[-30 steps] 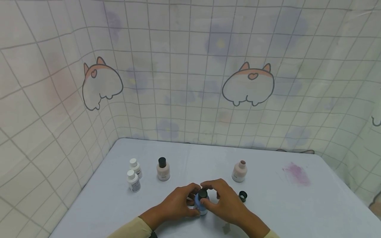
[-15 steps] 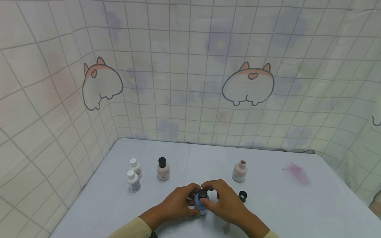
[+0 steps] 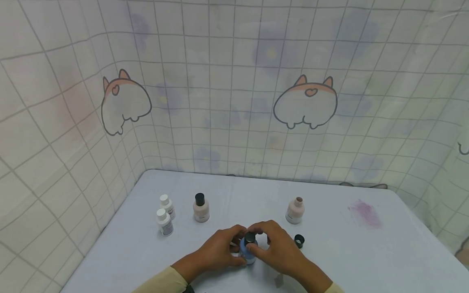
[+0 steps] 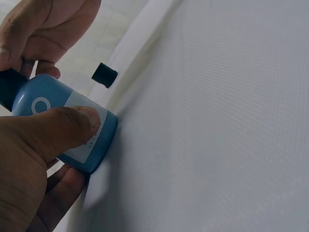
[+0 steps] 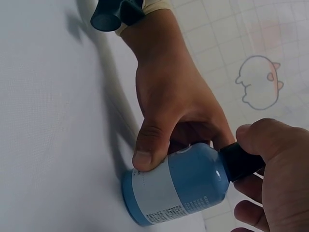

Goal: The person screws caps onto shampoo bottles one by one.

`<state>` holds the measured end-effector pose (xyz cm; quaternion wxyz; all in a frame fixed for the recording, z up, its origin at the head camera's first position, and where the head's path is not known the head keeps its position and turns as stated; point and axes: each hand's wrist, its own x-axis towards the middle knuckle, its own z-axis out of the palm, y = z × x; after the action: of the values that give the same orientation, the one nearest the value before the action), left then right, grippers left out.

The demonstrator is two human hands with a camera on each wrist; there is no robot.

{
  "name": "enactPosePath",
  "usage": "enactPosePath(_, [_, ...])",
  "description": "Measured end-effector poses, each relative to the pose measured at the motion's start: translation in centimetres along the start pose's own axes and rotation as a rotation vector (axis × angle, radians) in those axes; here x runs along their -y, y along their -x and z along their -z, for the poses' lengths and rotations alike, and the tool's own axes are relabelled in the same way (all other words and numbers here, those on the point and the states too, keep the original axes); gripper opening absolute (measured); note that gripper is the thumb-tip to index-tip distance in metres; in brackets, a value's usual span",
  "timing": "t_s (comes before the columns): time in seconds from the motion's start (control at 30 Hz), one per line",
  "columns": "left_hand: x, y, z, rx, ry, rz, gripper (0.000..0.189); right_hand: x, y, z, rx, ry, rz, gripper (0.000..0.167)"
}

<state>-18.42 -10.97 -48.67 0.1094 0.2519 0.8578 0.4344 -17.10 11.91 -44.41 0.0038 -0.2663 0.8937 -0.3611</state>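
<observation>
Near the front of the table stands a blue bottle (image 3: 246, 253) with a white label and a black cap (image 3: 250, 237). My left hand (image 3: 221, 251) grips the bottle's body, its thumb lying over the label in the left wrist view. Pinched between thumb and fingers of my right hand (image 3: 276, 249) is the black cap (image 5: 239, 162), which sits on the bottle's neck. The bottle (image 5: 178, 186) is upright on the white surface. Just right of my right hand lies a loose black cap (image 3: 299, 241), its hollow side showing.
Behind that loose cap is an uncapped pale pink bottle (image 3: 294, 211). A black-capped pale pink bottle (image 3: 201, 211) stands back left, with two small white bottles (image 3: 165, 224) farther left. A pink stain (image 3: 365, 213) marks the right of the table (image 3: 366, 252).
Both hands keep their places on the blue bottle and its cap. The right fingers shift very slightly at the cap; nothing else has moved.
</observation>
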Motion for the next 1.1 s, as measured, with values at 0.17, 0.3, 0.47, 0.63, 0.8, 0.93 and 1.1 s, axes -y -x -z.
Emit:
enactPosePath(0.17, [-0.09, 0.05, 0.08, -0.003, -0.024, 0.012, 0.068, -0.10, 0.00, 0.05, -0.008, -0.006, 0.064, 0.039])
enactPosePath(0.3, [-0.04, 0.00, 0.07, -0.004, -0.014, 0.010, 0.068, -0.10, -0.12, 0.01, -0.012, -0.001, 0.056, 0.034])
enactPosePath(0.47, [0.02, -0.06, 0.04, -0.004, 0.002, 0.004, 0.066, -0.08, -0.21, -0.06, -0.012, 0.015, 0.005, 0.035])
enactPosePath(0.63, [0.03, -0.02, 0.03, -0.005, -0.021, 0.008, 0.068, -0.17, -0.02, -0.09, -0.002, 0.010, 0.031, 0.040])
enactPosePath(0.8, [0.00, -0.04, 0.04, -0.004, -0.015, 0.011, 0.068, -0.40, 0.06, -0.19, 0.002, -0.016, 0.061, 0.037])
enactPosePath(0.93, [0.10, -0.08, -0.03, 0.000, 0.004, 0.007, 0.067, -0.38, 0.02, -0.22, 0.001, -0.019, 0.029, 0.031])
enactPosePath(1.1, [0.23, -0.06, -0.11, 0.000, 0.006, 0.003, 0.067, -0.43, 0.01, -0.24, -0.008, -0.005, 0.021, 0.037])
